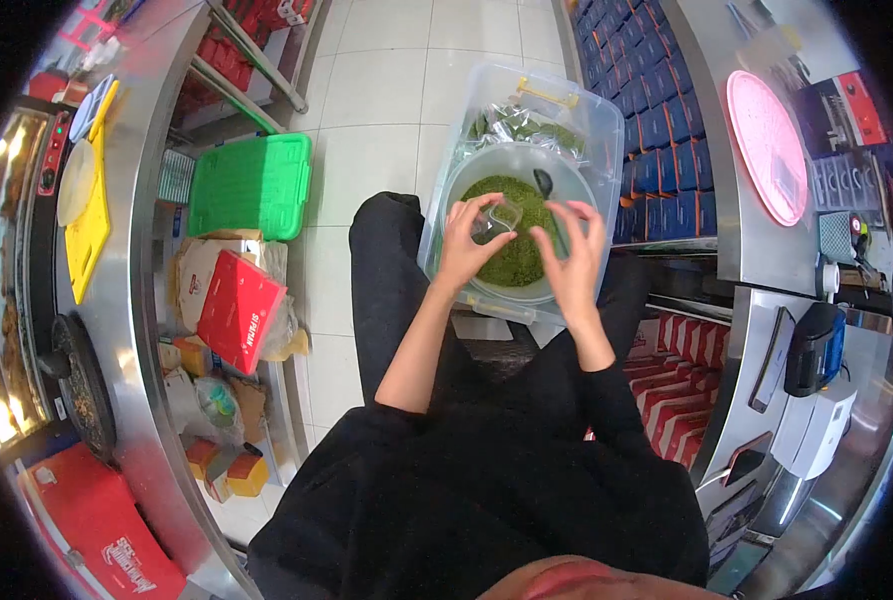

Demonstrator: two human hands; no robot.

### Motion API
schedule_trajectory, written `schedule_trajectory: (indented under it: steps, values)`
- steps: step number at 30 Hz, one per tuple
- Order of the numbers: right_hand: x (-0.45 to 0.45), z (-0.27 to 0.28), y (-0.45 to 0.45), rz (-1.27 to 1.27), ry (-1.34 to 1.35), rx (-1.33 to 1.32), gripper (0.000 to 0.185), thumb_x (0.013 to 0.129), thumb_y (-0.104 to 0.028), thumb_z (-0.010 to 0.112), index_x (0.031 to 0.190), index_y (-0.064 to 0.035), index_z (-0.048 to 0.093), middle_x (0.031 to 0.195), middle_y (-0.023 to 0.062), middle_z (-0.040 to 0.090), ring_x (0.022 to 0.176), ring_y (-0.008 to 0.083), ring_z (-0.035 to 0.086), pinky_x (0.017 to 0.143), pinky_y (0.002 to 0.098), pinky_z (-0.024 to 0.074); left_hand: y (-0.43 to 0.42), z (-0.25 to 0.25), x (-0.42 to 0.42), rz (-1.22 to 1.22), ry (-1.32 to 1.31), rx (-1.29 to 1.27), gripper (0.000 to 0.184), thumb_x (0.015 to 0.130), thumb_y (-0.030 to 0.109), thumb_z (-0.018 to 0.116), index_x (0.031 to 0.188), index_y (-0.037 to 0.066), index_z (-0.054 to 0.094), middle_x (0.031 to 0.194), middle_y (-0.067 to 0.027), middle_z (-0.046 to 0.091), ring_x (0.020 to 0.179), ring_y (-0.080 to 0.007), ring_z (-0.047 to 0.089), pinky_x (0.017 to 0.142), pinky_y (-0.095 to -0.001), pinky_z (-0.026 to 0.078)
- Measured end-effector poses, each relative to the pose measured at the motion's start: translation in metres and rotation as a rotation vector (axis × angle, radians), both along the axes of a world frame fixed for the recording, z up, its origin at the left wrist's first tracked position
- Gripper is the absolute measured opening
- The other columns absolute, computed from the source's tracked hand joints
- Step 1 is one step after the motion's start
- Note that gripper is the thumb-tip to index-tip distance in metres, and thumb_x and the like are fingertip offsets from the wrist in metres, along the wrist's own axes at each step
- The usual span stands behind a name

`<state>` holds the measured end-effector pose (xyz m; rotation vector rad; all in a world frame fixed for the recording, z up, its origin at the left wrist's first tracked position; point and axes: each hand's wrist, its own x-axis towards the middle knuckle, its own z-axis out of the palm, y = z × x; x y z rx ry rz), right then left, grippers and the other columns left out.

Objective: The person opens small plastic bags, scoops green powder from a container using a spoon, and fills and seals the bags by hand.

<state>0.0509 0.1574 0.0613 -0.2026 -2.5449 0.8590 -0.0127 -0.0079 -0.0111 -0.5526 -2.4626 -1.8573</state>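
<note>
My left hand [471, 240] is closed on a small clear plastic bag [507, 213], whose mouth gapes above a bowl. The round translucent bowl [453, 180] contains a green, crumbly, herb-like mass [511, 265]. On the bowl's right side, my right hand [574, 255] hovers with fingers curved and apart, and nothing shows between them. A black spoon [543, 182] rests in the bowl just beyond that hand. The bowl sits inside a clear plastic bin [606, 150] between my knees. Behind the bowl, filled clear bags [531, 130] with green contents lie in the bin.
A lidded green crate [251, 185] and a red box [241, 310] stand at the left under a steel counter [146, 250]. Stacked blue boxes [656, 130] line the right side, with red-and-white packages [671, 390] below. A pink tray [766, 145] lies on the right counter.
</note>
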Motion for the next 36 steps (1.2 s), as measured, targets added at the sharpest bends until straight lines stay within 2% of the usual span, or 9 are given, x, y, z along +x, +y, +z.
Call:
schedule_trajectory:
  steps: [3,6,7,10,11,12,14,17,36]
  values:
    - [-0.007,-0.001,-0.022,0.126,-0.068,0.04,0.017,0.08,-0.017,0.077,0.096,-0.0148,0.072,0.128,0.0103,0.05,0.125,0.032,0.043,0.099,0.0462,0.0364,0.008,0.006,0.005,0.028,0.137,-0.033,0.059,0.069,0.017,0.084,0.124,0.012,0.063,0.119,-0.0015,0.064,0.097,-0.022,0.052,0.088,-0.0348,0.044]
    - [-0.014,-0.02,-0.014,0.145,-0.029,0.03,0.014,0.079,-0.014,0.077,0.092,-0.0123,0.072,0.128,0.0111,0.05,0.125,0.0337,0.044,0.099,0.0456,0.0374,0.005,0.006,0.006,0.048,0.133,-0.093,0.055,0.072,0.021,0.082,0.123,0.013,0.062,0.119,-0.0015,0.064,0.105,-0.024,0.054,0.092,-0.0359,0.04]
    - [-0.018,-0.024,-0.01,0.174,0.02,-0.077,0.013,0.08,-0.007,0.076,0.092,-0.0081,0.071,0.122,0.0113,0.054,0.111,0.029,0.056,0.09,0.0403,0.0456,0.006,0.006,0.005,0.112,0.081,-0.001,0.04,0.075,0.02,0.08,0.112,0.012,0.067,0.108,-0.0013,0.068,0.1,-0.0228,0.055,0.091,-0.0359,0.039]
    - [-0.016,-0.027,0.002,0.268,-0.143,-0.422,0.01,0.08,0.001,0.074,0.088,-0.0029,0.07,0.106,0.0103,0.06,0.09,0.0219,0.065,0.076,0.0319,0.0507,-0.005,0.003,-0.001,0.136,0.052,0.028,0.017,0.078,0.017,0.077,0.092,0.011,0.071,0.091,-0.0001,0.068,0.092,-0.0214,0.056,0.087,-0.036,0.038]
    - [-0.016,-0.041,0.008,0.325,-0.029,-0.374,0.022,0.083,0.005,0.071,0.103,-0.0024,0.065,0.092,0.0073,0.063,0.078,0.0145,0.065,0.068,0.0258,0.0505,-0.007,0.001,-0.002,0.14,0.039,0.045,0.007,0.08,0.016,0.075,0.083,0.01,0.073,0.082,0.0005,0.069,0.089,-0.0208,0.057,0.086,-0.036,0.038]
    - [-0.014,-0.043,0.008,0.323,-0.032,-0.371,0.022,0.083,0.005,0.071,0.103,-0.0024,0.065,0.092,0.0073,0.063,0.078,0.0145,0.065,0.068,0.0258,0.0505,-0.009,0.0,-0.004,0.139,0.037,0.049,0.007,0.08,0.016,0.075,0.083,0.01,0.073,0.082,0.0005,0.069,0.089,-0.0208,0.057,0.086,-0.036,0.038]
    - [-0.01,-0.049,0.008,0.23,-0.092,-0.777,0.045,0.085,0.007,0.069,0.125,-0.0051,0.051,0.089,0.0063,0.064,0.084,0.0124,0.065,0.071,0.0252,0.0506,-0.013,0.0,-0.005,0.072,0.115,-0.065,0.008,0.079,0.016,0.075,0.083,0.011,0.071,0.082,0.0007,0.068,0.088,-0.0208,0.056,0.082,-0.0358,0.037]
    - [-0.008,-0.054,0.011,0.285,-0.116,-0.757,0.06,0.086,0.008,0.068,0.135,-0.0068,0.037,0.091,0.0063,0.066,0.084,0.01,0.063,0.072,0.0243,0.0504,-0.01,-0.005,-0.003,0.063,0.182,-0.145,0.008,0.078,0.016,0.076,0.081,0.012,0.07,0.08,0.0018,0.066,0.088,-0.0204,0.055,0.081,-0.0363,0.036]
    - [-0.006,-0.035,0.006,0.287,-0.037,-0.705,0.075,0.084,0.002,0.073,0.146,-0.01,0.032,0.092,0.0057,0.071,0.082,0.0091,0.065,0.072,0.0228,0.0469,-0.014,0.021,0.001,-0.04,0.191,-0.086,0.01,0.076,0.016,0.079,0.083,0.011,0.075,0.083,0.0017,0.069,0.089,-0.0189,0.054,0.085,-0.0338,0.039]
